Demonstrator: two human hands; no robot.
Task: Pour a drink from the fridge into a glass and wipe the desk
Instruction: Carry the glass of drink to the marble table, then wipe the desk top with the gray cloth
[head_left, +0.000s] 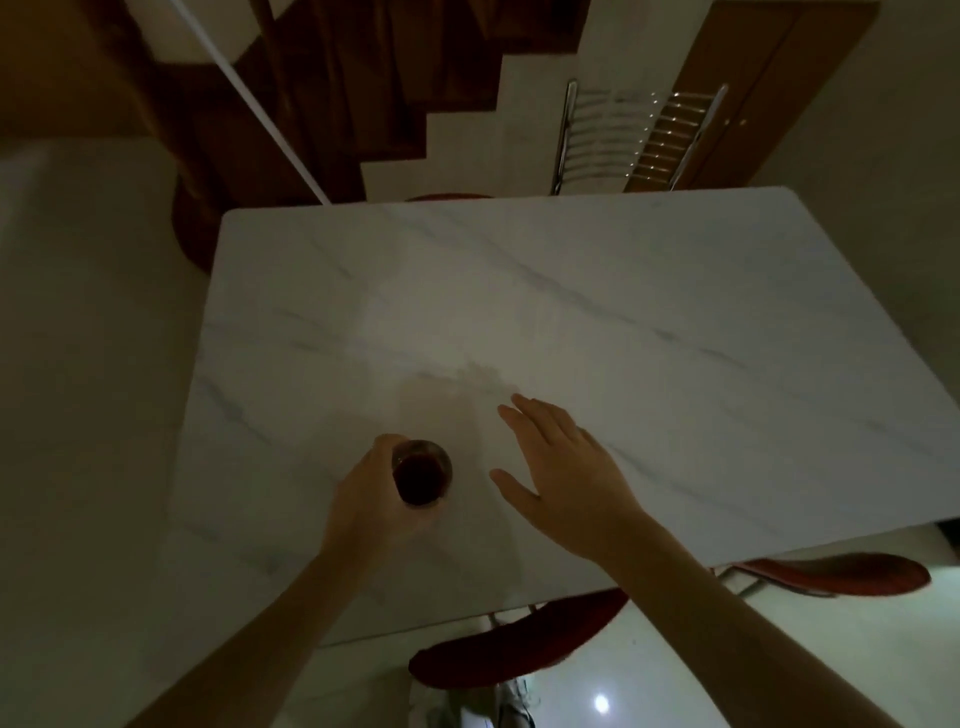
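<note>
On the marble desk (623, 322), the left hand (363, 499) grips a glass (422, 473) of dark drink. Just beside it, the right hand (566, 467) hovers flat, fingers spread and empty.

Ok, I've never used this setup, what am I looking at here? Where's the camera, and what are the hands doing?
There is no machine: a person works with bare hands. The single picture comes from a wide-angle camera worn on the head, looking down, so the forearms enter from the bottom. The left hand grips a glass of dark drink standing on the white marble-look table. The right hand is open and flat, just above or on the tabletop; I cannot tell which. Red chairs sit at the near edge. No cloth or bottle is visible.
</note>
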